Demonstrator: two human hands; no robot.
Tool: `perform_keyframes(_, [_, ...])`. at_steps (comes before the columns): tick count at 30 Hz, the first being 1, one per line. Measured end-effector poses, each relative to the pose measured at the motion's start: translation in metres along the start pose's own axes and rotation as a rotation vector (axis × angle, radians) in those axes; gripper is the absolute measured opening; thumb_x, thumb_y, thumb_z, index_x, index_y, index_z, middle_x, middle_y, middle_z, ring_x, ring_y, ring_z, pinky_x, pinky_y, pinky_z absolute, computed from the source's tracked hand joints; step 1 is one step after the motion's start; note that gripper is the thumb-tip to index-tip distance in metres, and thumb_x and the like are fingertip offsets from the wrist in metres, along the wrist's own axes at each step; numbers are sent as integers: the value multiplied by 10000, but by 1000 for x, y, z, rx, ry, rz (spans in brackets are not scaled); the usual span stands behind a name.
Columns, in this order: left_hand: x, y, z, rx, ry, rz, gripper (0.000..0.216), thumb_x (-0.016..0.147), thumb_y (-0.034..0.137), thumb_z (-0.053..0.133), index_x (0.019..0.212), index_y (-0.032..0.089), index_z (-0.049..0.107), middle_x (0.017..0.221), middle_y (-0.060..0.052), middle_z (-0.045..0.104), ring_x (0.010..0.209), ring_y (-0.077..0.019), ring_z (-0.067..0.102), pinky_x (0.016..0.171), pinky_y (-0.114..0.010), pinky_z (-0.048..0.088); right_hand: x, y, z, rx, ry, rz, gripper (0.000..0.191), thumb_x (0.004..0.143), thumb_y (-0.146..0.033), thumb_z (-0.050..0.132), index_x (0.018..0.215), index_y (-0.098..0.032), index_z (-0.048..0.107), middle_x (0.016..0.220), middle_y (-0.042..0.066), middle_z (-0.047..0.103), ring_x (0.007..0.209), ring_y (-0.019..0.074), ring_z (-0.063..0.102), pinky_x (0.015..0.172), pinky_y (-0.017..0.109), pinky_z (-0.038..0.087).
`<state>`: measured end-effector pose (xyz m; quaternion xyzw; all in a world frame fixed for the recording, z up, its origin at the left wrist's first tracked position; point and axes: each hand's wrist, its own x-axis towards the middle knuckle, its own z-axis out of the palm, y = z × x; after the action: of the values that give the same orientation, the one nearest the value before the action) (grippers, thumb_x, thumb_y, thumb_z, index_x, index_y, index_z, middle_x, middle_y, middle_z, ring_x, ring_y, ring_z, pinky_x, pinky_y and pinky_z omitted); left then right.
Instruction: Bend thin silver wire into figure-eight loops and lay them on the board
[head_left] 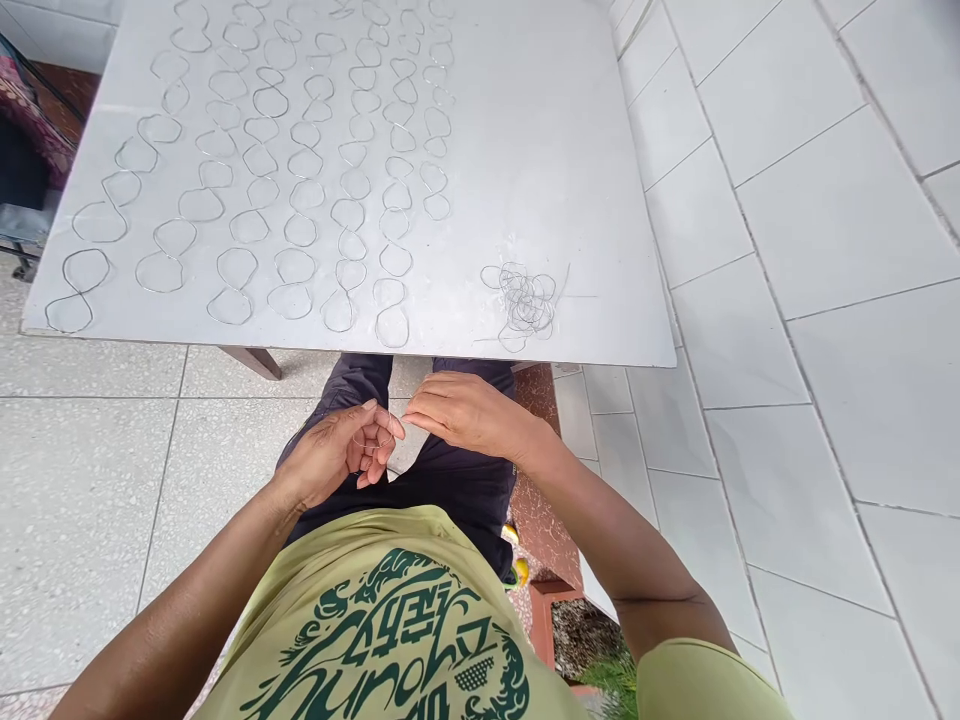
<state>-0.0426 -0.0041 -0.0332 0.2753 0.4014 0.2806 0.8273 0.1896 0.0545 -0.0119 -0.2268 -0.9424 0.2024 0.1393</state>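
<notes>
Hands, two, as I view them remotely. Left hand (330,452): fingers half curled, grip closed lightly on one wire loop (375,446). Right hand (465,412): fingertips pinched together on the same loop. Loop location: between the hands, over dark trousers (469,490), near the desk (547,130) edge. On the desk I count seven columns of figure-eight wires (305,163), farthest ones indistinct; tangled wire heap (529,302), one.

Wire figure-eights (77,292): shiny metal. Counter (547,150): smooth, faintly glossy. Shirt (405,650): matt cloth. Wall tiles (847,200): smooth, glossy.
</notes>
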Motion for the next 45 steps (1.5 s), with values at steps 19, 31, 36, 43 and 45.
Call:
perform_keyframes(19, [1, -19, 0, 410, 153, 353, 359, 1031, 527, 573, 856, 213, 569, 620, 58, 499, 497, -88, 428, 512, -228, 358, 2, -14, -11, 203, 74, 188, 193, 1061, -312, 599, 1201, -185, 636, 966, 67, 760, 859, 190, 693, 778, 306, 485])
perform_keyframes(31, [0, -19, -1, 274, 187, 323, 274, 1016, 411, 617, 836, 204, 609, 578, 79, 437, 456, -64, 374, 474, -232, 269, 17, -12, 11, 68, 96, 205, 238, 1085, -177, 443, 1152, -150, 670, 975, 94, 774, 855, 204, 697, 747, 300, 454])
perform_keyframes(36, [1, -23, 2, 180, 193, 295, 260, 998, 400, 634, 829, 203, 613, 558, 88, 402, 439, -58, 329, 464, -229, 232, 15, -14, 12, 42, 88, 158, 225, 1065, -131, 421, 1060, -155, 645, 941, 101, 738, 852, 212, 665, 761, 313, 461])
perform_keyframes(43, [3, -25, -2, 156, 108, 274, 312, 1016, 471, 623, 874, 193, 624, 569, 66, 504, 420, -59, 417, 417, -192, 247, 13, -12, 8, 79, 141, 162, 210, 1082, -163, 440, 1074, -155, 649, 958, 97, 756, 852, 210, 685, 769, 315, 472])
perform_keyframes(45, [2, -23, -5, 173, 62, 280, 306, 1020, 493, 612, 962, 195, 647, 611, 47, 570, 434, -75, 485, 401, -185, 293, 12, -11, 7, 75, 199, 217, 202, 1083, -173, 456, 1079, -155, 657, 949, 87, 764, 821, 200, 687, 745, 306, 463])
